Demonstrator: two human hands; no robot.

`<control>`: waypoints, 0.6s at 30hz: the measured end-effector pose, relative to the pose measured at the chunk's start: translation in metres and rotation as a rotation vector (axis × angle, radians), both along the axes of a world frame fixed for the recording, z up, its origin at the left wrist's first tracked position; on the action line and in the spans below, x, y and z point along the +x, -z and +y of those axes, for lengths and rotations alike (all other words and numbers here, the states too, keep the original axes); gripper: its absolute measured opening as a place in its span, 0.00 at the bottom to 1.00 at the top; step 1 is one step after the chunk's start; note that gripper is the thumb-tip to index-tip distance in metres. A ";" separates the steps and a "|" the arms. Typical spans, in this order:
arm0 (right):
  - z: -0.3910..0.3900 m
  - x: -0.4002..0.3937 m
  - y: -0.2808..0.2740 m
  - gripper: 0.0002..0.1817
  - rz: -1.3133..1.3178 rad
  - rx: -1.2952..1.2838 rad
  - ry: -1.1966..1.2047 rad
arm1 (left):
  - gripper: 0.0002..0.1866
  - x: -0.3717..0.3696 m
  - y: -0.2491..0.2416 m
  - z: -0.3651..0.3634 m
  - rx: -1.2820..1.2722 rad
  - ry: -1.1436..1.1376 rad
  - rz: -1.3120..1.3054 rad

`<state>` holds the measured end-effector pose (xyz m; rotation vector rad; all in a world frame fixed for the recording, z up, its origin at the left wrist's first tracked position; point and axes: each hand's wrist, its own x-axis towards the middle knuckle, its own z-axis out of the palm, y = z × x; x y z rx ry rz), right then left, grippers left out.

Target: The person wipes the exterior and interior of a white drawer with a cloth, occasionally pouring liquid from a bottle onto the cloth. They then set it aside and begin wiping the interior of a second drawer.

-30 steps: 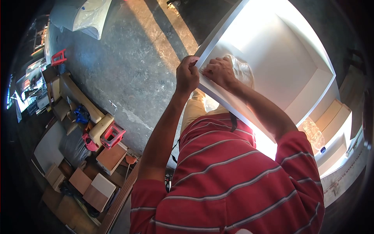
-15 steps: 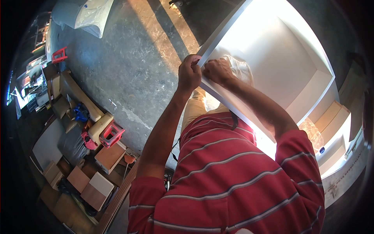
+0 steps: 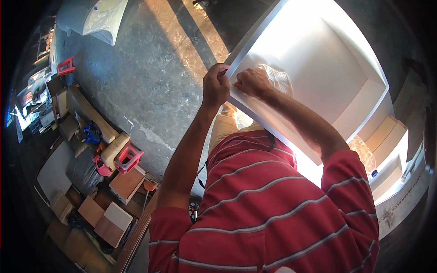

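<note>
A white open-fronted box like a cabinet carcass point(image 3: 296, 113) stands tilted in front of me, its near corner between my hands. My left hand point(image 3: 216, 86) is closed just outside that corner, thumb and fingers pinched close to the white edge; what they hold, if anything, is hidden. Inside the box, my right hand point(image 3: 252, 82) is curled into a fist near the same corner, and its contents cannot be made out. Beside the right wrist lies a coil of clear, shiny strip or plastic point(image 3: 277, 79), partly covered by the arm.
Red plastic stools point(image 3: 129, 158) stand at the left, near a long cushioned seat point(image 3: 91, 111). Boards point(image 3: 111, 223) and boxes pile up at lower left. More white panels point(image 3: 387, 159) lie to the right. A plastic-covered thing point(image 3: 98, 20) sits on the concrete floor point(image 3: 150, 91).
The view has shifted slightly, so the box and hands appear a little further left. The gap between my two closed hands is slightly wider.
</note>
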<state>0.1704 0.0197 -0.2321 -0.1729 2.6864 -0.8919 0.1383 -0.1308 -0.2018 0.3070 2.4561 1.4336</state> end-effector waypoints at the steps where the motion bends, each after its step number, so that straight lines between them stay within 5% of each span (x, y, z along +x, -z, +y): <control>1: 0.003 0.001 -0.001 0.09 0.000 -0.001 -0.001 | 0.15 -0.001 -0.001 -0.001 -0.002 -0.004 -0.007; 3: 0.013 0.003 -0.001 0.09 -0.189 0.089 -0.144 | 0.15 -0.002 -0.002 -0.001 0.002 -0.009 0.018; 12: -0.005 -0.006 0.004 0.07 -0.011 0.008 -0.057 | 0.16 0.002 0.002 -0.001 -0.029 -0.005 0.033; 18: 0.001 0.008 0.007 0.10 -0.120 -0.052 0.014 | 0.16 -0.002 -0.005 0.003 -0.053 -0.021 0.065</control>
